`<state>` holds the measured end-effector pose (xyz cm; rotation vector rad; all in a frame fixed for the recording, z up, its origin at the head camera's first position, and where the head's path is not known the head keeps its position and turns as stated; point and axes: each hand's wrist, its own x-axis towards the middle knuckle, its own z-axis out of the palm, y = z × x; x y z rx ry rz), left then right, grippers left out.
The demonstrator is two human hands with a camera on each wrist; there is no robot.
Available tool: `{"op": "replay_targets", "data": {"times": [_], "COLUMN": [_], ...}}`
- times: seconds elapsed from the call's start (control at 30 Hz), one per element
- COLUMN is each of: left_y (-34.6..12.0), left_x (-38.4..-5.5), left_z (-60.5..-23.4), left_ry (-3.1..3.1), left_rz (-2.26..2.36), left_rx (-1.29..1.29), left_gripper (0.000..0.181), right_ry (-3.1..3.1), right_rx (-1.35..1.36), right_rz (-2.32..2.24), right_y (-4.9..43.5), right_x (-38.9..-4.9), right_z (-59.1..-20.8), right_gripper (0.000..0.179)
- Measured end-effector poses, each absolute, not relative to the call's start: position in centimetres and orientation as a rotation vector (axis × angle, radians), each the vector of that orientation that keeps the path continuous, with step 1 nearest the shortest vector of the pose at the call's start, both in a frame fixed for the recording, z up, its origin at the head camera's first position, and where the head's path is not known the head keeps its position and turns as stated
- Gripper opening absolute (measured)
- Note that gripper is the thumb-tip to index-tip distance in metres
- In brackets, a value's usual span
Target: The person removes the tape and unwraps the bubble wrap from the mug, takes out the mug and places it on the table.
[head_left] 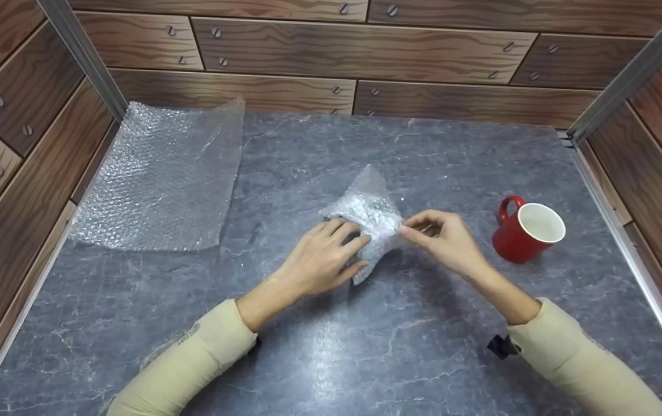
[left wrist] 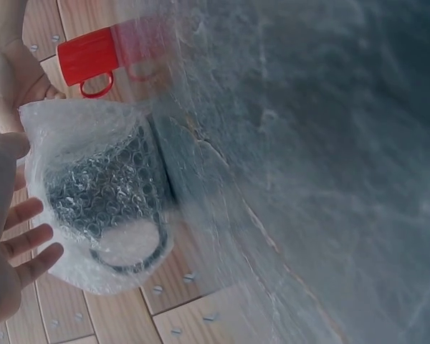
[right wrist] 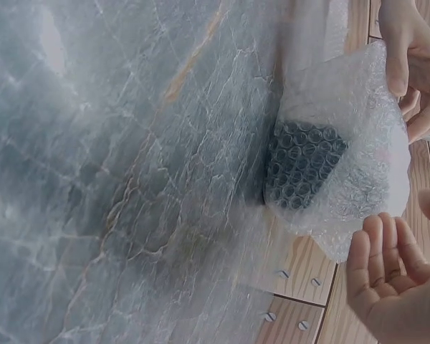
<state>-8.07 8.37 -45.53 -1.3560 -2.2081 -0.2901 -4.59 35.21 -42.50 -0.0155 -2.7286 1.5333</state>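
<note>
Clear wrap met the spread fingers of the left hand and fingertips of the right hand; whether the latter pinched, I couldn't tell. Inside, mid-table, was a dark mug. Rightward stood a red mug; leftward lay a sheet.

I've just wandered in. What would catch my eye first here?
Probably the bright red mug with its white inside, on the right of the gray marbled tabletop. Next, the bubble-wrapped bundle near the middle, between the left hand and right hand, a dark, handled shape showing through. A flat bubble-wrap sheet shines at the far left.
</note>
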Motion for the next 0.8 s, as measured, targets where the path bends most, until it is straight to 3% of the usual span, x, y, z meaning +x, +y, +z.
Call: {"op": "replay_targets", "data": {"times": [0.8], "left_y": [8.6], "left_x": [-8.0], "left_z": [-45.3], "left_ry": [-2.227], "left_rz": [-0.276], "left_rx": [-1.362], "left_gripper": [0.033], "right_ry": [-2.802], "right_rx": [0.028], "right_rz": [1.576], "right_y": [34.3], "right_x": [-5.7], "right_z": [-42.0], "right_gripper": [0.024]}}
